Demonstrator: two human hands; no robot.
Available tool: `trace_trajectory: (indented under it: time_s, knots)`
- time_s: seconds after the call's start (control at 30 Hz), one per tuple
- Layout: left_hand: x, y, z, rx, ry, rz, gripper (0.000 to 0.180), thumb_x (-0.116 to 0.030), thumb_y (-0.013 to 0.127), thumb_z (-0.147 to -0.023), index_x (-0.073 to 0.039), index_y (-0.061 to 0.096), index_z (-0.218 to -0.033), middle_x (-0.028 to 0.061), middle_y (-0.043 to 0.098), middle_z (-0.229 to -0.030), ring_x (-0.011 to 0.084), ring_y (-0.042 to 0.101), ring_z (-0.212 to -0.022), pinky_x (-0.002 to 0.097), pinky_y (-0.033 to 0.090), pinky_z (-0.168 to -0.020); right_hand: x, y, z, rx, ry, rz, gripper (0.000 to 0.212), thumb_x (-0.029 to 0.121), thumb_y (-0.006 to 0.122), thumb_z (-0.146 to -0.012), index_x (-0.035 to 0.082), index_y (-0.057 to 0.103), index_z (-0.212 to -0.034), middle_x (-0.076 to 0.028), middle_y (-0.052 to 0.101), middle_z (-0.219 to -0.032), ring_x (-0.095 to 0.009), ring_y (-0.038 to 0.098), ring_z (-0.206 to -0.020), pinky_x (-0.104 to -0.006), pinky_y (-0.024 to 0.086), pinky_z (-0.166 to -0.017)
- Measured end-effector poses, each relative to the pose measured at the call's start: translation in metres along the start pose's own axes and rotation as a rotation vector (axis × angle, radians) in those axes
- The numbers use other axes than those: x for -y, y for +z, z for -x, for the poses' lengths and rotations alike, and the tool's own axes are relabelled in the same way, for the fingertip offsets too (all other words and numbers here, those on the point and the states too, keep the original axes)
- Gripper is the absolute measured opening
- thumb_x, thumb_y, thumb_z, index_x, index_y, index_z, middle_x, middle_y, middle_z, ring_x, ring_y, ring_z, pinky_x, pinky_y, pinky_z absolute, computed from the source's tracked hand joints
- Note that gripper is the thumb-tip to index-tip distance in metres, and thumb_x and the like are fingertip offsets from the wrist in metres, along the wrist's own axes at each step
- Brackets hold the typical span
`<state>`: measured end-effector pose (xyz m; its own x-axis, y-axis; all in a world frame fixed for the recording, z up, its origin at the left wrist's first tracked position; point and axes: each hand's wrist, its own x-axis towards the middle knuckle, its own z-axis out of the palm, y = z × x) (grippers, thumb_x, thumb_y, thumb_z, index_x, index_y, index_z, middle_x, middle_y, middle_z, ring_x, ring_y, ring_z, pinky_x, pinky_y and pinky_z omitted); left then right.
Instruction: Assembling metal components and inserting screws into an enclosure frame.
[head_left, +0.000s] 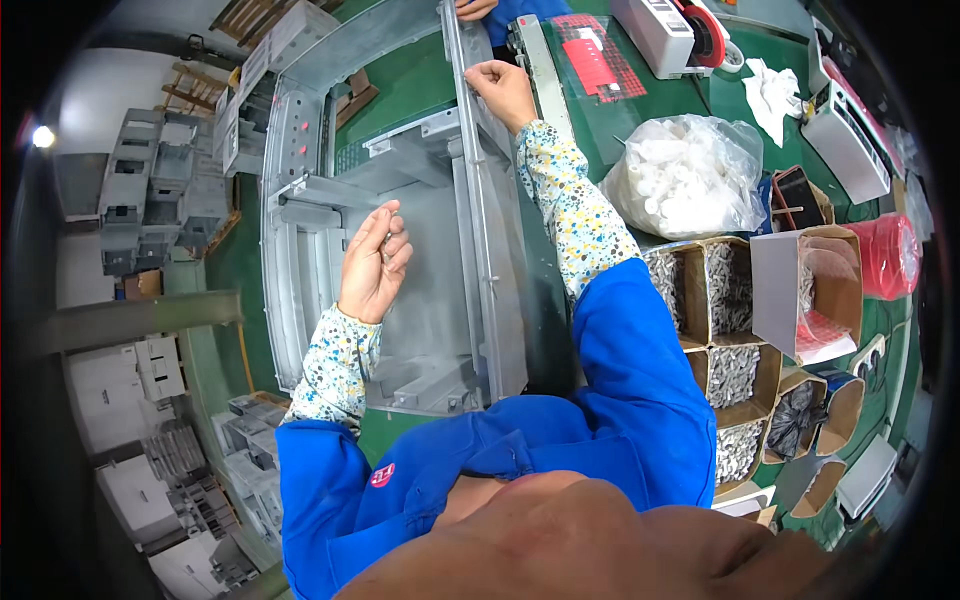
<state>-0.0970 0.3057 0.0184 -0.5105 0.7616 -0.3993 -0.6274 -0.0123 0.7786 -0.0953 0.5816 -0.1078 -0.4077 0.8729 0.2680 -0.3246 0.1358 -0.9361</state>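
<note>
A large grey metal cabinet frame [482, 225] stands before me, with flanged edges, inner brackets and small studs along its right rail. My left hand [375, 262] is raised over the frame's interior. Its fingers are curled in, thumb against the forefinger; anything between them is too small to make out. Farther off, my right hand [503, 93] is at the upper part of the right rail. Thumb and fingertips are pinched together by the rail's edge, and whatever they may hold cannot be made out.
On the green bench at right are a clear bag of white plastic parts [685, 180], cardboard bins of small metal parts [733, 375], a red mesh sheet [597, 62] and a white tape dispenser [655, 38]. Another person's hand [475, 9] shows at the frame's far end. Grey housings [160, 185] stand left.
</note>
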Motion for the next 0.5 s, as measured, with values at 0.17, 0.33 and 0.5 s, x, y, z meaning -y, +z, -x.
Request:
trace_trajectory:
  time_s: [0.17,0.33,0.5]
  knots:
    - [-0.003,0.009,0.0,-0.038,-0.013,-0.14,0.027,-0.032,0.047,-0.091,-0.005,0.047,-0.089,-0.0034,0.033,-0.063,0.0039,0.027,-0.049,0.0177,0.023,-0.038,0.014,-0.002,0.003,-0.103,-0.252,0.343,0.033,0.036,0.066,-0.071,0.003,0.066,-0.078,-0.01,0.061,-0.071,-0.024,0.058,-0.064,-0.0322,0.046,-0.06]
    - [-0.03,0.022,-0.002,0.058,0.113,-0.299,0.037,-0.044,0.047,-0.088,-0.01,0.04,-0.073,-0.0046,0.029,-0.06,0.0041,0.024,-0.048,0.0175,0.02,-0.038,0.125,0.025,0.044,0.38,-0.552,0.067,0.019,0.021,0.065,-0.077,0.006,0.065,-0.088,-0.006,0.061,-0.073,-0.016,0.057,-0.066,-0.0271,0.045,-0.06]
    - [-0.056,0.038,-0.002,0.213,0.147,-0.352,0.042,-0.047,0.04,-0.089,-0.011,0.038,-0.068,-0.0044,0.026,-0.06,0.0043,0.023,-0.048,0.0156,0.021,-0.036,0.149,0.044,0.075,0.778,-0.451,-0.343,0.017,0.02,0.064,-0.078,0.006,0.066,-0.088,-0.006,0.062,-0.074,-0.014,0.059,-0.069,-0.0261,0.046,-0.063]
